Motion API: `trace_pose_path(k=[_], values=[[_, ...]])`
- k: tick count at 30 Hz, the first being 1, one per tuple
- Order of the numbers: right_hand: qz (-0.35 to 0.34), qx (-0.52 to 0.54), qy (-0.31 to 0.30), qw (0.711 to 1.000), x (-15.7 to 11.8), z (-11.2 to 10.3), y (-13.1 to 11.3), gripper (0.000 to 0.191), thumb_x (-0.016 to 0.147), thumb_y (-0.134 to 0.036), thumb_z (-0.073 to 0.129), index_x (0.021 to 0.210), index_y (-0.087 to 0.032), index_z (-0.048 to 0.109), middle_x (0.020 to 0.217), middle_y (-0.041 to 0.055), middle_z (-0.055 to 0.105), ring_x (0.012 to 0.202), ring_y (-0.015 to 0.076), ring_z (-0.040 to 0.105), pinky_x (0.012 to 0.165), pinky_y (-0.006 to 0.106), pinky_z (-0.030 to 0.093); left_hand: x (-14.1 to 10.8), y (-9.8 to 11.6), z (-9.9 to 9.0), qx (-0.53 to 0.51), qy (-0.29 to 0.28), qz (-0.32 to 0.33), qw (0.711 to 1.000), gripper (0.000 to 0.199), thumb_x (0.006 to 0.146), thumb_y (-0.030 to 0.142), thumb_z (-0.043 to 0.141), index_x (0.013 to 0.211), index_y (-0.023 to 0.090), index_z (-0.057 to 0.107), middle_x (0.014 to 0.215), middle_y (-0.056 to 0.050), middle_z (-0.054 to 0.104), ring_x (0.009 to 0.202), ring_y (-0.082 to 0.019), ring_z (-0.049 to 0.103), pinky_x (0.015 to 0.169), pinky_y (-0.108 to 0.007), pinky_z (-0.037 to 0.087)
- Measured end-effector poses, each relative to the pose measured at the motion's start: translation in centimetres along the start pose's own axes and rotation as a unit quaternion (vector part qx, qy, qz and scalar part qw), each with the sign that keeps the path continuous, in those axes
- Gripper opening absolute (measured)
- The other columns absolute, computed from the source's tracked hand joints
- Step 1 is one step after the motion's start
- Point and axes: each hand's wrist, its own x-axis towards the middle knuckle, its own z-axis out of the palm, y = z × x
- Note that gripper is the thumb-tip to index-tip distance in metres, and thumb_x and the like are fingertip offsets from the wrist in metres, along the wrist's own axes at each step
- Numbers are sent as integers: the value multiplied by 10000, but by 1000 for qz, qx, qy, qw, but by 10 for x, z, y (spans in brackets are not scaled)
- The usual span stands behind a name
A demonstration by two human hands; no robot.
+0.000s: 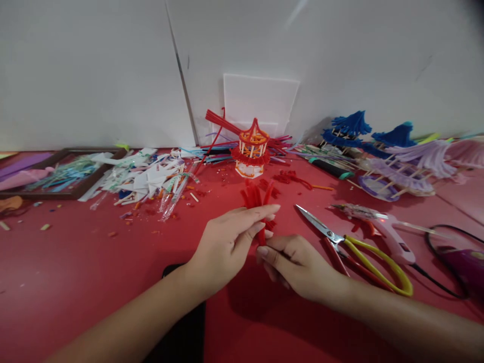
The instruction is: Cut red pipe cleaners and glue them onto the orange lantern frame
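The middle of the bundle of red stems [256, 192] is hidden behind the fingers of the left hand [223, 242]; its lower end is concealed in the grip of the right hand [298, 262], several of whose fingertips are obscured. The left forearm [143, 317] covers part of a flat black object [185, 333], which the bottom edge also cuts; its identity cannot be determined. Both this arm and the right forearm [401, 315] run out of view. The right edge truncates a purple object [469, 269] and a pale pink structure [467, 154]; the left edge truncates a purple sheet [26, 165]. The red-orange model [252, 151] masks part of the white board [260, 96]. Scattered scraps [45, 227] are too small to identify.
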Motion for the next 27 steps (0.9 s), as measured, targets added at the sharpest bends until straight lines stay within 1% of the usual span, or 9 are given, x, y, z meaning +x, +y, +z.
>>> trace_pose_path(k=[4,7,12,16,18,21,23,24,27], values=[[-15,-21,12,1000,0,-1,-1,407,909,-383,421,553,-194,481,470,-36,483,397,64,419,406,190,326,2,0,-2,-88,-14,-65,994,366,891,180,511,1247,228,580,1072,-55,707,789,-133,702,713,-231,576],[-12,-22,10,1000,0,0,-1,417,906,-399,420,547,-195,480,473,-34,486,397,66,422,417,198,330,0,-1,-1,-140,-25,-92,985,390,874,176,538,1258,237,572,1092,-55,696,814,-137,706,707,-215,578],[-1,-4,1,1000,0,1,1,394,896,-412,449,571,-192,485,497,-33,500,401,65,430,412,195,331,1,0,0,-155,-26,-112,981,372,855,146,556,1212,238,607,1047,-36,704,790,-114,702,695,-184,567],[4,5,-13,1000,0,1,2,446,908,-463,415,559,-191,477,484,-33,483,399,62,419,406,193,319,2,0,0,-181,-23,-133,974,390,830,170,597,1215,234,608,1053,-44,704,799,-130,700,711,-212,572],[22,22,-25,999,0,2,2,465,901,-518,408,581,-189,479,486,-37,474,403,63,417,408,193,319,1,0,0,-190,-23,-137,972,398,818,179,614,1213,236,612,1062,-47,703,802,-137,698,727,-230,574],[48,93,-53,993,0,4,3,479,850,-624,437,675,-182,495,544,-43,485,436,64,433,430,195,343,1,0,-1,-194,-15,-145,970,399,817,174,614,1210,242,612,1059,-41,706,777,-129,696,720,-228,576],[64,180,-77,979,1,3,3,497,804,-666,483,728,-175,501,574,-45,492,452,64,439,443,198,354,3,0,-2,-195,2,-157,968,406,810,179,628,1211,234,608,1051,-41,711,766,-127,700,703,-216,577],[77,231,-89,966,1,2,3,500,792,-671,499,746,-173,504,574,-44,498,447,63,439,437,198,344,3,0,-2,-199,12,-164,966,412,803,184,639,1212,227,606,1047,-42,714,765,-127,703,696,-209,577],[120,366,-122,915,2,-3,4,476,796,-641,519,804,-165,529,551,-41,516,409,66,447,398,196,269,6,-2,-3,-226,35,-174,958,426,795,202,662,1216,219,596,1040,-37,718,759,-120,708,689,-191,578]])
